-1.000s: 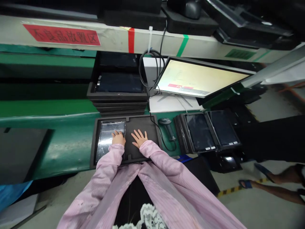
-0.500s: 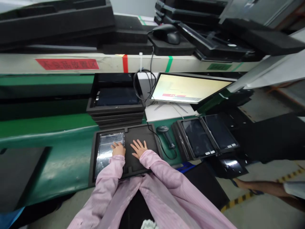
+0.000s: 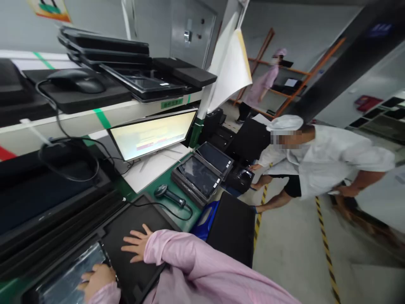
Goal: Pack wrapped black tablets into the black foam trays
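View swung right since the earlier frame; black tray now lies near left.
Shiny tablet: tray's left side. Left hand: on tablet, fingers slightly bent, grip cannot be told. Right hand: on tray's right side, fingers spread, gripping nothing.

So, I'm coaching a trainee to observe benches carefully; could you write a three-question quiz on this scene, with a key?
1. What does the left hand rest on?
a) a computer mouse
b) a shiny tablet
c) a monitor

2. True or false: the right hand is closed around a cable.

3. Which device lies between the black tray under the right hand and the tablet stack to the right in the picture?

Key:
1. b.
2. False: it lies on the tray with fingers spread.
3. The handheld scanner.
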The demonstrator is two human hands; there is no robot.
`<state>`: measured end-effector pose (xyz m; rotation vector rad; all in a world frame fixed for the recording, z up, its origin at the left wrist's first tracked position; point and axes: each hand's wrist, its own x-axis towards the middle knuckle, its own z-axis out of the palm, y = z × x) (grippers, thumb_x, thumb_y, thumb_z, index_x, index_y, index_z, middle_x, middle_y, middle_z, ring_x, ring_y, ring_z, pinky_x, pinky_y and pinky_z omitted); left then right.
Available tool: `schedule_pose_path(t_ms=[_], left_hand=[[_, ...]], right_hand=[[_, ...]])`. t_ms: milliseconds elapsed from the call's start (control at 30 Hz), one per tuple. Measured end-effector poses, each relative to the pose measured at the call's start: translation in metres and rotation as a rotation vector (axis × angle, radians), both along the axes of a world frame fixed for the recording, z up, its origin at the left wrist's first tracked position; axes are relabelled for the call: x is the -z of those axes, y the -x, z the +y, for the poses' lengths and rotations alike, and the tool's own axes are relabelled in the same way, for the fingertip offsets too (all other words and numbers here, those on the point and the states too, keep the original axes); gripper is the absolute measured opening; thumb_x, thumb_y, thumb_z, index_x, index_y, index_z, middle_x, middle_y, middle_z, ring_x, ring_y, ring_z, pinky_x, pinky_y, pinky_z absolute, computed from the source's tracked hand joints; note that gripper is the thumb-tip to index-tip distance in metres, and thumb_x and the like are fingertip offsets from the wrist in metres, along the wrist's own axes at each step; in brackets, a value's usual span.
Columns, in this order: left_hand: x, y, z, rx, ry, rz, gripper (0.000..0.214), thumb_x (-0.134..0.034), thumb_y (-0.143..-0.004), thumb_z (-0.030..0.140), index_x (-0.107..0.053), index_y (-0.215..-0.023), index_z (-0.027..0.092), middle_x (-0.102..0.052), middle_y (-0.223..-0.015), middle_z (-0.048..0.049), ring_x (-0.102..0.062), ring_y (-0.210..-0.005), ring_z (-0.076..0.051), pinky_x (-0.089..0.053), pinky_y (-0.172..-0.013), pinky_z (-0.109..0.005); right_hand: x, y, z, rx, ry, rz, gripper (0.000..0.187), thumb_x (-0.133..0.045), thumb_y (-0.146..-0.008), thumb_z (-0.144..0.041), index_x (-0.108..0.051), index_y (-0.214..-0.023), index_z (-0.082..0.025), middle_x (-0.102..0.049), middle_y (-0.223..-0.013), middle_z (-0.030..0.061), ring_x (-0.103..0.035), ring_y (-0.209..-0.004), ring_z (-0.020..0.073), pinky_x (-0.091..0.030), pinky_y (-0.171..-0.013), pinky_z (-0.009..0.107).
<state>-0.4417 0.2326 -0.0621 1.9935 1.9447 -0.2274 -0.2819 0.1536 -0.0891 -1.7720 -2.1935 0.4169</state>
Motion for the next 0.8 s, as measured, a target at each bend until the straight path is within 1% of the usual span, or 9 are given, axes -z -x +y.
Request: schedule_pose_path(t_ms=[67,133,300,367,467,567,633,700,800], left_hand=[[0.000,0.000,0.003,-0.012,0.028,0.002,0.060,-0.034,-0.081,0.029,-0.036,-0.129,-0.006,-0.029,-0.136,-0.0355,-0.024,-0.127,-0.053,-0.037,-0.094,-0.056],[-0.003,0.000,0.006,-0.015,0.074,0.017,0.063,-0.038,-0.079,0.029,-0.034,-0.131,-0.005,-0.028,-0.137,-0.0351,-0.026,-0.127,-0.052,-0.038,-0.093,-0.056],[-0.006,0.005,0.014,0.106,0.164,0.083,0.058,-0.041,-0.077,0.027,-0.041,-0.124,-0.006,-0.041,-0.129,-0.0336,-0.041,-0.122,-0.044,-0.042,-0.089,-0.046],[-0.004,0.007,0.016,0.130,0.159,0.103,0.057,-0.042,-0.078,0.029,-0.042,-0.124,-0.005,-0.040,-0.130,-0.0334,-0.045,-0.118,-0.043,-0.042,-0.090,-0.044],[0.000,0.008,0.016,0.137,0.122,0.109,0.056,-0.040,-0.081,0.032,-0.044,-0.123,-0.004,-0.042,-0.129,-0.0330,-0.048,-0.114,-0.044,-0.042,-0.088,-0.044],[0.002,0.007,0.013,0.118,0.059,0.094,0.059,-0.040,-0.079,0.032,-0.042,-0.125,-0.005,-0.041,-0.129,-0.0346,-0.044,-0.117,-0.047,-0.044,-0.083,-0.046],[-0.001,0.006,0.010,0.094,0.037,0.071,0.061,-0.038,-0.079,0.032,-0.039,-0.127,-0.006,-0.040,-0.130,-0.0347,-0.045,-0.116,-0.048,-0.045,-0.080,-0.048],[-0.005,0.005,0.008,0.086,0.044,0.051,0.059,-0.036,-0.080,0.031,-0.040,-0.127,-0.004,-0.043,-0.128,-0.0328,-0.051,-0.109,-0.045,-0.046,-0.078,-0.048],[-0.011,0.005,0.007,0.120,0.066,0.079,0.053,-0.037,-0.080,0.027,-0.044,-0.124,-0.003,-0.048,-0.125,-0.0307,-0.056,-0.104,-0.040,-0.046,-0.081,-0.045]], right_hand=[[0.003,0.000,0.000,0.001,-0.022,-0.009,0.056,-0.028,-0.090,-0.057,-0.026,-0.140,-0.032,-0.023,-0.151,-0.0019,-0.014,-0.139,0.0236,-0.016,-0.105,0.068],[0.005,0.000,-0.001,0.006,-0.046,-0.030,0.055,-0.028,-0.090,-0.057,-0.026,-0.140,-0.032,-0.023,-0.151,-0.0020,-0.015,-0.139,0.0234,-0.016,-0.105,0.068],[0.007,0.001,-0.003,0.017,-0.097,-0.061,0.055,-0.025,-0.091,-0.056,-0.026,-0.140,-0.031,-0.022,-0.151,-0.0019,-0.017,-0.139,0.0234,-0.018,-0.105,0.068],[0.008,0.002,-0.002,0.012,-0.090,-0.066,0.054,-0.025,-0.092,-0.055,-0.026,-0.140,-0.030,-0.022,-0.151,-0.0013,-0.017,-0.139,0.0241,-0.019,-0.104,0.069],[0.008,0.002,0.000,0.010,-0.062,-0.058,0.054,-0.027,-0.092,-0.055,-0.027,-0.139,-0.031,-0.022,-0.151,-0.0011,-0.017,-0.139,0.0247,-0.017,-0.104,0.069],[0.007,0.001,0.000,-0.002,-0.036,-0.020,0.054,-0.028,-0.092,-0.054,-0.026,-0.140,-0.030,-0.022,-0.151,-0.0005,-0.016,-0.139,0.0254,-0.016,-0.104,0.070],[0.007,0.000,0.000,-0.008,-0.024,0.003,0.054,-0.028,-0.092,-0.054,-0.026,-0.140,-0.029,-0.022,-0.151,0.0000,-0.015,-0.139,0.0258,-0.015,-0.104,0.071],[0.008,0.000,0.000,-0.007,-0.029,0.020,0.054,-0.030,-0.091,-0.054,-0.026,-0.140,-0.029,-0.022,-0.151,0.0003,-0.015,-0.139,0.0257,-0.014,-0.104,0.071],[0.009,0.000,0.000,-0.009,-0.039,0.042,0.055,-0.031,-0.091,-0.054,-0.025,-0.140,-0.030,-0.023,-0.151,0.0008,-0.015,-0.139,0.0262,-0.014,-0.103,0.072]])
